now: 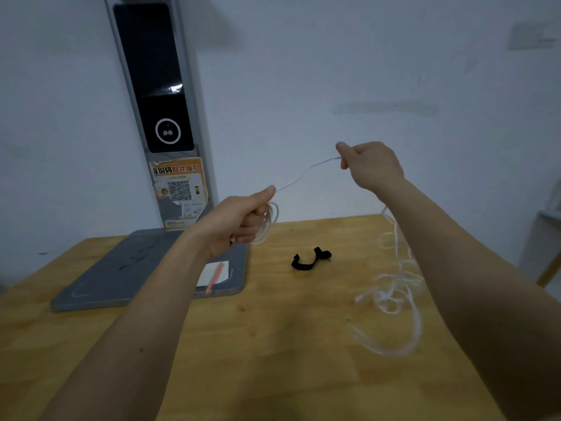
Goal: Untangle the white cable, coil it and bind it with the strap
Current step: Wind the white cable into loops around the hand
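Note:
My left hand (239, 220) is raised above the table and grips a small coil of the white cable (394, 287), with a few loops hanging round its fingers. From the thumb a taut stretch of cable runs up and right to my right hand (368, 165), which pinches it between thumb and forefinger. Past the right hand the cable drops behind my forearm into a loose, blurred tangle on the right of the table. The black strap (309, 258) lies curled on the wood between my two arms.
A wooden table (273, 344) fills the lower view. A grey slab base (127, 271) lies at the left with a white paper and a pink pen (214, 278) on it. A tall dark kiosk (158, 86) with an orange QR sticker stands behind it against the wall.

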